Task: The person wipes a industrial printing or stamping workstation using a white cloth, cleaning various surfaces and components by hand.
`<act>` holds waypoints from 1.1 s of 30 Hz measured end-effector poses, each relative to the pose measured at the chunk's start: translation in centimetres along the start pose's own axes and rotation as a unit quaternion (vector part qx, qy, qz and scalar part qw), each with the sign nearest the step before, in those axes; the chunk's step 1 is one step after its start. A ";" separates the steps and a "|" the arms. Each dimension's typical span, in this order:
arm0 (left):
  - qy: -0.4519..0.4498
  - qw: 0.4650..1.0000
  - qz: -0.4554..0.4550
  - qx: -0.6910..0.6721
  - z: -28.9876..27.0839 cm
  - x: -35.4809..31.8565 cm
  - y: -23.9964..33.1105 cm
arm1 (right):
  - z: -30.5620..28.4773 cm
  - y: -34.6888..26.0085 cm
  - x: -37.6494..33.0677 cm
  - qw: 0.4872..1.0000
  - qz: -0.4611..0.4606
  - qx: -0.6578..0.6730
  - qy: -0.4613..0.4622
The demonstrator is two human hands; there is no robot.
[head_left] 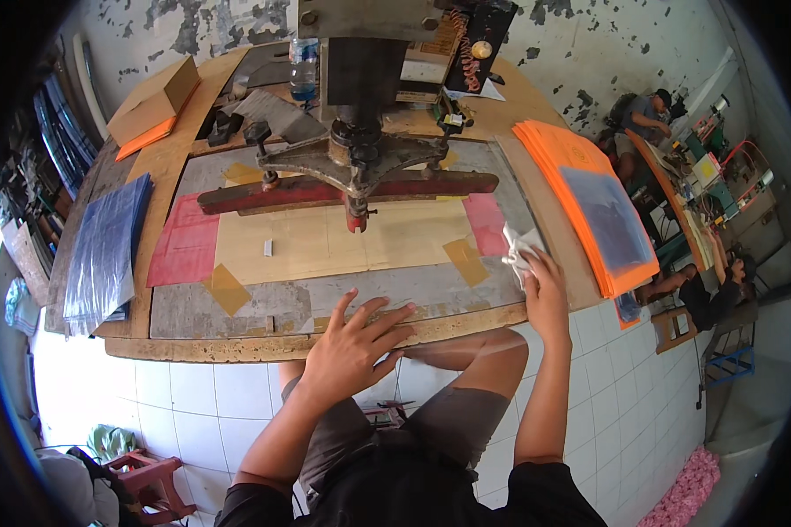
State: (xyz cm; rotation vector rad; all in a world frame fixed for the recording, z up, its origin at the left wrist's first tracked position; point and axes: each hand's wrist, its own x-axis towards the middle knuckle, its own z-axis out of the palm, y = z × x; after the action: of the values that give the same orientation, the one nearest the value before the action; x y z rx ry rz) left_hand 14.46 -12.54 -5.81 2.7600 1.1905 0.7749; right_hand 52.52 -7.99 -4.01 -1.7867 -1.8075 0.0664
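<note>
My right hand (545,279) is closed around a crumpled white cloth or tissue (520,246) at the right edge of the grey metal plate (325,294). Fingers spread, my left hand (356,344) hovers over the table's front wooden edge and holds nothing. On the plate lies a cream sheet (334,241), with a pink strip (183,241) at its left end and another pink strip (486,224) at its right. Brown tape pieces (466,262) sit along its border. A small pale tag (268,249) rests on the sheet. Above it stands a press with a red bar (325,195).
Orange folders (558,167) with a clear plastic sheet are stacked at the right. Transparent blue-tinted plastic sheets (110,241) lie at the left, below a cardboard box (154,104). A water bottle (304,68) stands behind. Two other people (649,119) sit at the far right.
</note>
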 end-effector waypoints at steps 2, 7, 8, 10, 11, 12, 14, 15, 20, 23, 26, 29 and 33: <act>0.007 1.000 -0.002 -0.005 0.2 -0.1 -0.1 | 0.0 -0.2 -1.4 1.000 -0.011 -0.003 0.002; 0.028 0.999 -0.021 -0.015 0.3 -0.6 0.1 | -0.4 -3.4 -6.8 0.994 -0.108 0.017 -0.021; 0.036 0.998 -0.023 -0.035 0.3 -0.7 0.2 | -0.8 -3.5 -7.4 0.994 -0.108 0.018 -0.022; 0.045 0.997 -0.019 -0.055 0.3 -0.5 0.3 | -1.2 -3.4 -8.4 0.990 -0.111 0.081 -0.022; 0.067 0.995 0.010 -0.067 0.1 -0.3 0.5 | -1.0 -2.8 -9.2 0.987 -0.075 0.143 0.004; 0.089 0.992 0.040 -0.080 -0.3 -0.2 0.7 | -0.9 -2.0 -10.0 0.987 -0.074 0.144 0.006; 0.104 0.970 0.032 -0.218 -0.9 -0.7 1.9 | -0.9 -0.1 -11.1 0.938 0.082 0.326 0.079; 0.118 0.927 0.023 -0.355 -1.2 -0.9 2.5 | -1.0 1.0 -11.6 0.938 0.081 0.328 0.080; 0.253 0.754 -0.160 -0.585 -3.4 1.6 3.8 | -2.8 0.0 -11.5 0.739 0.225 0.530 0.351; 0.304 0.573 -0.339 -0.681 -1.5 3.6 3.0 | -3.9 -2.2 -11.4 0.728 0.192 0.490 0.440; 0.387 0.502 -0.369 -0.680 2.0 3.7 3.7 | -3.1 -4.5 -11.8 0.717 0.157 0.442 0.515; 0.357 0.569 -0.343 -0.657 3.1 3.6 5.7 | -2.8 -7.3 -10.6 0.933 -0.214 0.087 0.274; 0.334 0.674 -0.283 -0.595 4.3 2.7 6.9 | 0.1 -8.8 -7.0 0.982 -0.129 0.097 0.096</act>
State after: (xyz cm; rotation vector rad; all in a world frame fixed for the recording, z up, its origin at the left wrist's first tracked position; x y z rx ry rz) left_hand 22.70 -14.83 -6.87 0.9651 0.8942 1.6748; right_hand 44.00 -15.34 -2.89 -1.3653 -1.8108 -0.0312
